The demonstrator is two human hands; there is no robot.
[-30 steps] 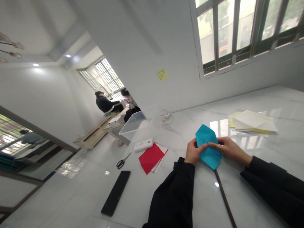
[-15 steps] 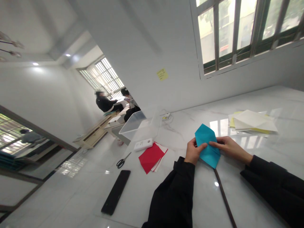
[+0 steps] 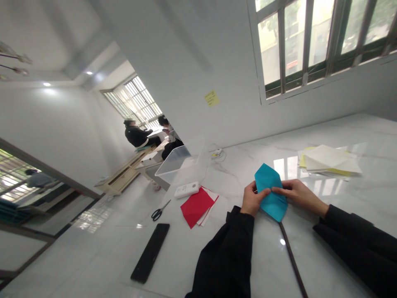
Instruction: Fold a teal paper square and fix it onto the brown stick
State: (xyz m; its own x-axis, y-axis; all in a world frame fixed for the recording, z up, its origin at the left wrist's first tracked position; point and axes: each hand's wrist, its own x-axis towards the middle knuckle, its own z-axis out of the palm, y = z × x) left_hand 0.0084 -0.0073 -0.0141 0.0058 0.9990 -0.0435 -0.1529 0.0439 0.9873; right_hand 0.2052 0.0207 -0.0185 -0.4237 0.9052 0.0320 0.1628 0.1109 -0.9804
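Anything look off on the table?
Nothing spilled or damaged. One odd item: a thin dark strip on the marble table, running out of view below the teal folded paper held by the left hand and right hand. Can't tell what it is. The whole view is also tilted.

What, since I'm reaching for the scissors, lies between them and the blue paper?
In the head view, the red paper and then the left hand lie between the scissors and the blue paper.
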